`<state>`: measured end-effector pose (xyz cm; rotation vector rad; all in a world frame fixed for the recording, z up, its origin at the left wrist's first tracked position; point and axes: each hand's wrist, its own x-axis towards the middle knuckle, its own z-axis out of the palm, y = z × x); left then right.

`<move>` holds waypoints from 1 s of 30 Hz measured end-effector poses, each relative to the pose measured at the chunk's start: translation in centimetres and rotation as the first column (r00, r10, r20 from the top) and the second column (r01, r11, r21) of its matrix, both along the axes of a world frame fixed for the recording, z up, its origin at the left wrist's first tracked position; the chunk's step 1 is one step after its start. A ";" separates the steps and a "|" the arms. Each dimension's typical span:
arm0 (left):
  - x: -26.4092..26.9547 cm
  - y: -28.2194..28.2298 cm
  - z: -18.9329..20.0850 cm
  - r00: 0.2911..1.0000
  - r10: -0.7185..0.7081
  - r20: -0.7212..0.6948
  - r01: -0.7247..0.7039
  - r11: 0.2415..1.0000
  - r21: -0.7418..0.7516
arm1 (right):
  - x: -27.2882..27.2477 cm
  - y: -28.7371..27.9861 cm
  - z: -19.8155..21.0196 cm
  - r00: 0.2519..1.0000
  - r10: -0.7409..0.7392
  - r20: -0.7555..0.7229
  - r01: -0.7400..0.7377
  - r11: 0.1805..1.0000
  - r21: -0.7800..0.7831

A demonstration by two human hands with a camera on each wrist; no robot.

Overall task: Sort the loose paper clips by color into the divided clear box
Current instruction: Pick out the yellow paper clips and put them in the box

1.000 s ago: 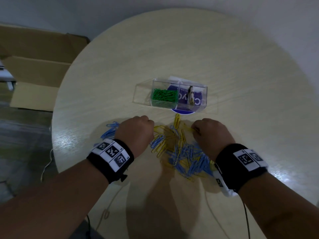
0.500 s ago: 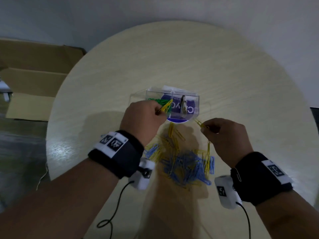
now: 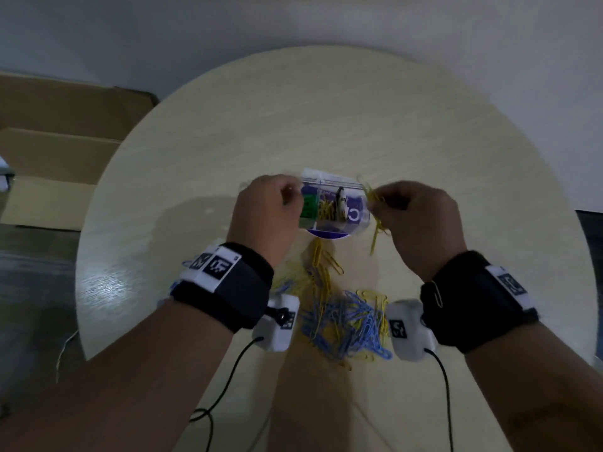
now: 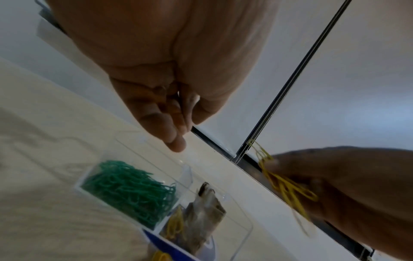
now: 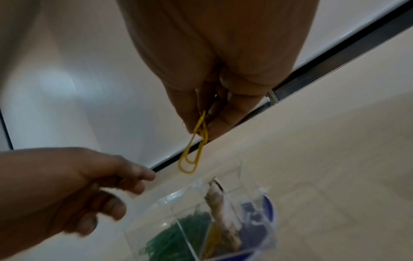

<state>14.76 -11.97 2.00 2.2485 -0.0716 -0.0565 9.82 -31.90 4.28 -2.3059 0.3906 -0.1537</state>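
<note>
The divided clear box [image 3: 326, 183] stands mid-table. Green clips [image 4: 129, 187] fill its left compartment. A few yellow clips [image 4: 175, 226] lie in the middle one beside a crumpled grey packet [image 4: 204, 206]. My left hand [image 3: 290, 199] hovers over the box's left end with its fingers [image 5: 134, 176] loosely curled, and I see nothing in them. At the box's right end, my right hand [image 3: 378, 203] pinches a bunch of yellow clips [image 5: 192, 155], some of which dangle. A mixed pile of blue and yellow clips [image 3: 342, 318] lies between my wrists.
The box sits on a blue round label [image 3: 328, 235]. The round pale table [image 3: 456, 158] ends close to my forearms. A cardboard box [image 3: 49, 151] stands on the floor to the left. Black cables [image 3: 228, 380] hang from both wrist cameras.
Both hands rose from the pile to the box. The left hand's yellow clips are gone from its fingers and yellow clips now lie in the middle compartment. The right hand carried its clips to the box's right end.
</note>
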 end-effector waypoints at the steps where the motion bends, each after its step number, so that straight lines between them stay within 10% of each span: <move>1: -0.6 0.7 -0.1 1.000 0.008 -0.002 -0.008 1.000 -0.010 | 1.0 0.6 0.1 0.999 -0.012 0.029 0.012 1.000 0.023; 15: -7.1 7.4 -2.0 0.984 0.136 -0.113 -0.148 0.984 -0.097 | 3.4 3.9 -2.8 0.998 0.006 -0.060 -0.014 0.991 -0.131; 21: -8.1 9.2 -2.9 0.989 -0.113 -0.091 0.132 0.959 0.251 | -1.0 2.4 -1.7 0.992 -0.121 0.031 0.119 0.992 0.037; 30: -7.5 9.9 -5.0 0.914 -0.406 0.002 0.336 0.760 0.556 | -4.1 4.3 -7.2 0.933 0.166 -0.318 -0.234 0.953 -0.191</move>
